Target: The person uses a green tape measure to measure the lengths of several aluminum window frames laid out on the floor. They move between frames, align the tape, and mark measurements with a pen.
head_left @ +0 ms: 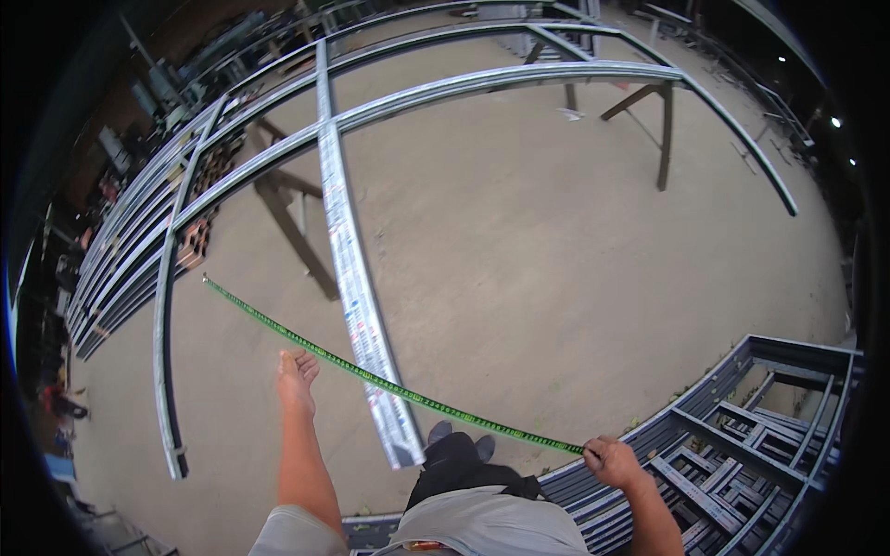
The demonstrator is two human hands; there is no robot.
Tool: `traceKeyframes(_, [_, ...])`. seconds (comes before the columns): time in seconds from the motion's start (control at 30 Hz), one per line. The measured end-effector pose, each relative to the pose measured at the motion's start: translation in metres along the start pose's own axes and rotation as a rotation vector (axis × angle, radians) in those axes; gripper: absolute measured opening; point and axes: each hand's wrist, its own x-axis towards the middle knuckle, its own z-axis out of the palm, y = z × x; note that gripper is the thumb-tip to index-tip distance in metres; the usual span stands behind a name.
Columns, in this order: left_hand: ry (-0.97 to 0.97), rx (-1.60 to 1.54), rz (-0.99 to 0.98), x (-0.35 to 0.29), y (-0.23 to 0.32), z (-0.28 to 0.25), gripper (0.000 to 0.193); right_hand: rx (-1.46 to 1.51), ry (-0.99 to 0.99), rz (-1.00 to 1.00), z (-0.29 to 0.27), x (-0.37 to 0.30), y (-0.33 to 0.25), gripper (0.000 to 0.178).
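Note:
A green tape measure (pixel 443 407) stretches across the view, its blade drawn out from right to left. My right hand (pixel 612 463) is closed around its case end at the lower right; the case itself is mostly hidden by the fingers. The metal-tipped free end hangs at the far left, beside a side bar of the metal frame (pixel 338 213). My left hand (pixel 297 375) is just under the blade, fingers loosely apart and holding nothing. Between my hands, the blade crosses over the frame's middle bar, which ends near my feet.
Dark sawhorse legs (pixel 666 139) hold up the large frame. Dark metal frames (pixel 779 422) are stacked at the lower right, with narrow bars running behind me. Long metal profiles (pixel 120 269) lie piled at the left. Beneath everything is a bare concrete floor (pixel 519 241).

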Motion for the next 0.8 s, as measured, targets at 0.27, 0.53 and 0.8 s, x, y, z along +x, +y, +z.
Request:
traceKeyframes(0.27, [0.120, 0.915, 0.451, 0.022, -0.072, 0.144, 0.044, 0.303, 0.091, 0.144, -0.004, 0.011, 0.088, 0.018])
traceKeyframes(0.53, [-0.176, 0.936, 0.528, 0.004, -0.092, 0.382, 0.043, 0.494, 0.245, 0.429, -0.063, 0.082, 0.196, 0.026])
traceKeyframes(0.8, [-1.429, 1.083, 0.417, -0.143, -0.093, 0.769, 0.043, 0.485, 0.633, 0.643, -0.157, 0.080, 0.278, 0.028])
